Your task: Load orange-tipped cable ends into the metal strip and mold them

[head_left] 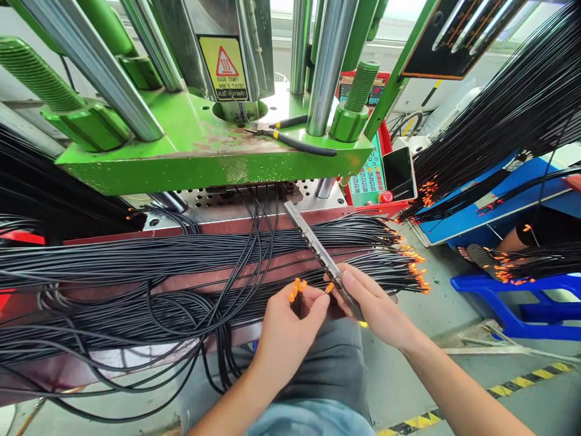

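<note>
My left hand (290, 321) is closed around several black cables whose orange ends (298, 288) stick up above its fingers. Between its thumb and forefinger a single orange cable end (330, 287) is pinched, close against a metal bar. My right hand (370, 303) grips the lower end of this narrow metal mold bar (313, 241), which has a row of notches along its edge. The bar slants up and left, its far end near the press bed. Below lie bundles of black cables (136, 254) with orange tips gathered at the right.
A green press (218, 166) stands ahead, with black-handled pliers (299, 142) on its plate and a hot-surface warning label (223, 68). At the right are a control panel (367, 175), hanging black cables (494, 109), a blue stool (521, 303) and another person's foot (482, 261).
</note>
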Demonstrator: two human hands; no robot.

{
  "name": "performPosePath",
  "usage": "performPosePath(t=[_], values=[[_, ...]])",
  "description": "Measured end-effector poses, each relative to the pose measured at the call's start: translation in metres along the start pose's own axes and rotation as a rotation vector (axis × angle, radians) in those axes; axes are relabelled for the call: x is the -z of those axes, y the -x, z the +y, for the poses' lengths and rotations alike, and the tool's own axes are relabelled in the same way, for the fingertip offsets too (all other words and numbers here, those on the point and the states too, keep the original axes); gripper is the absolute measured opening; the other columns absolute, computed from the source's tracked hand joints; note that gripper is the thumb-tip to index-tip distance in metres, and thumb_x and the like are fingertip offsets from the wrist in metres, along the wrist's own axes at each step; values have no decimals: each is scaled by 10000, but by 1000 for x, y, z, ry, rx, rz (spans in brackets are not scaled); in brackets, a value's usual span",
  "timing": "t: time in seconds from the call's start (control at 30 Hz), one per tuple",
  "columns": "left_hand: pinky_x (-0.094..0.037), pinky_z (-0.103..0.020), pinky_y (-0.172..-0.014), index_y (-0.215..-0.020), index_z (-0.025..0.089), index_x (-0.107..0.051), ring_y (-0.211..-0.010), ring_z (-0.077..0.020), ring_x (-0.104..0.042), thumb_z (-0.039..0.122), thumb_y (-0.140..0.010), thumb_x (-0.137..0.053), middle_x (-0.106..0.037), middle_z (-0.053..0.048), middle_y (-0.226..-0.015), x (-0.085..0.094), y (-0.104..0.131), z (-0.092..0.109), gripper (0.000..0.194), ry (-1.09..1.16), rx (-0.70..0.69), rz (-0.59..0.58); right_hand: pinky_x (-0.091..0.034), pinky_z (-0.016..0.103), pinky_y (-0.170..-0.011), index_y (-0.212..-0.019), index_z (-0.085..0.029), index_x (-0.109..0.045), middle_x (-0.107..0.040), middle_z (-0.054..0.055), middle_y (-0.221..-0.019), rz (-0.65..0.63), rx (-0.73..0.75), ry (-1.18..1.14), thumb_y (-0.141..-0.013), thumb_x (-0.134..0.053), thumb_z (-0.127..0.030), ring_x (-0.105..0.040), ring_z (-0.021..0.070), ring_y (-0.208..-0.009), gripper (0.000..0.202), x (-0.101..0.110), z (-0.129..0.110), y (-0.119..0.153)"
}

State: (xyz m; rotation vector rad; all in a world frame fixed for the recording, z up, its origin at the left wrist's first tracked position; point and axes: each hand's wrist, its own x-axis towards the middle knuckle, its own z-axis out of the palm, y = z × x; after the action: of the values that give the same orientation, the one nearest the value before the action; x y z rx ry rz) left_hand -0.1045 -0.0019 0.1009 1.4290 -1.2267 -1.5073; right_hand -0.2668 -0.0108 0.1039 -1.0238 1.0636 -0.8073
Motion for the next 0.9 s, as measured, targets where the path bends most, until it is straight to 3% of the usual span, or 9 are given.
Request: performPosePath(t=[0.17, 0.33, 0.5, 0.63, 0.9], values=[[-402, -217, -590, -724, 152, -622, -597, -99, -472, 285, -804, -643, -560, 20, -653, -2, -3, -2, 157, -40, -36, -8, -261, 219, -456, -968, -200, -528, -411, -62, -604, -2, -3, 2, -987, -406, -545, -319, 84, -496, 366, 1, 3, 1], [-374, -212, -565, -705, 146, -591, -576, -90, -430, 284, -816, -628, -508, 29, -619, -2, -3, 2, 180, -65, -7, -32, -287, 199, -479, -1004, -187, -552, -413, -59, -635, -11, 36, 49, -991, -447, -494, -335, 71, -528, 325, 0, 8, 1], [-355, -199, -501, -886, 188, -534, -533, -86, -393, 447, -909, -559, -456, 57, -608, 5, 2, 4, 262, 119, 40, -154, -268, 197, -411, -924, -178, -538, -423, -63, -572, -38, -21, -84, -994, -413, -507, -344, 65, -442, 359, -2, 5, 0], [-416, -190, -546, -928, 204, -486, -628, -90, -464, 475, -960, -472, -499, 31, -735, 12, 5, 1, 274, 287, -17, -82, -260, 182, -386, -985, -177, -547, -462, -54, -620, 15, -56, -208, -970, -457, -515, -365, 57, -434, 350, -1, 8, 2], [-363, -166, -415, -887, 165, -599, -420, -43, -423, 403, -819, -684, -504, 61, -615, 16, 10, -4, 261, 121, 6, 67, -246, 187, -400, -1019, -181, -550, -440, -58, -599, -36, -51, -163, -985, -434, -509, -354, 56, -435, 350, -5, 23, 16]])
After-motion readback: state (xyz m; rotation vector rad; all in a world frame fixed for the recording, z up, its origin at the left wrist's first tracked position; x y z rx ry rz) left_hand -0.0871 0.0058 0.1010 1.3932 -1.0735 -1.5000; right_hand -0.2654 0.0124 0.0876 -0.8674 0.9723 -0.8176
